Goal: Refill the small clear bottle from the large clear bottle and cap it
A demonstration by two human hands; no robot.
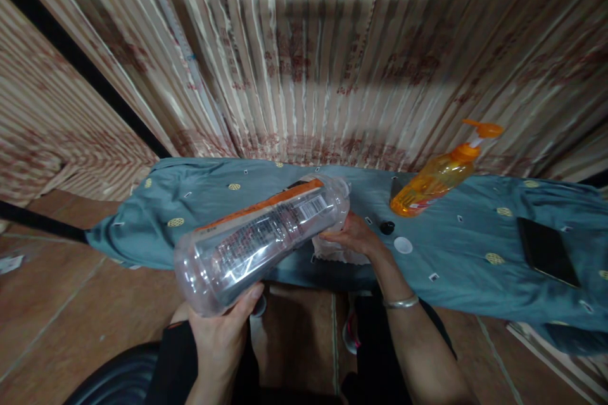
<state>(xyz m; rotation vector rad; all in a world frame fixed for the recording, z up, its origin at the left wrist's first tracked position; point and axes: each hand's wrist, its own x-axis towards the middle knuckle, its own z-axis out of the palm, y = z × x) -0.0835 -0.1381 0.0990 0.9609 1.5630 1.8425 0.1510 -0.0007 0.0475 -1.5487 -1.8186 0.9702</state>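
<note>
- And here's the big clear bottle [261,240], tilted above the cloth-covered surface [460,266], neck end higher and off to the right!
- Left hand [223,323] wraps the base from below, thumb along the side.
- Right hand [354,235] curls round the neck end, a pale cloth [339,253] just beneath it.
- Over to the right: black cap [387,228], white disc [403,245], and the orange pump bottle [432,183] behind them.

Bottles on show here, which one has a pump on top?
The orange bottle on the teal cloth: an orange pump tops it. The big clear bottle, held in the left hand, shows no pump.
</note>
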